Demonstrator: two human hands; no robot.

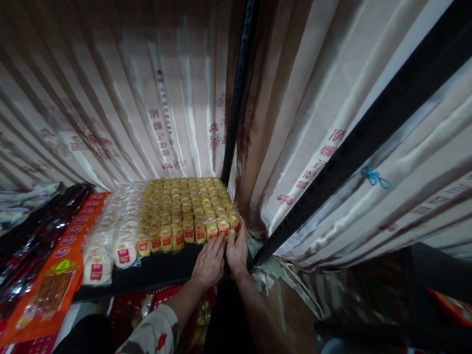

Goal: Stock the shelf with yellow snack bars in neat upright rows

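Rows of small yellow wrapped snack cakes point(185, 210) with red labels stand packed together on a dark shelf. At their right front corner, my left hand point(210, 261) lies with fingers stretched out against the front packs. Beside it, my right hand point(237, 251) rests at the end pack, its thumb at the front and its fingers stretched along the right side. Neither hand has lifted a pack. The fingertips are partly hidden against the wrappers. White wrapped cakes point(123, 249) with red labels stand in rows to the left of the yellow ones.
Orange snack packets point(49, 287), dark shiny packets point(19, 257) and white packets point(10, 214) lie further left. Patterned curtains point(165, 95) hang behind. Black uprights point(236, 101) flank the corner. Red baskets point(120, 314) sit below the black shelf edge point(146, 275).
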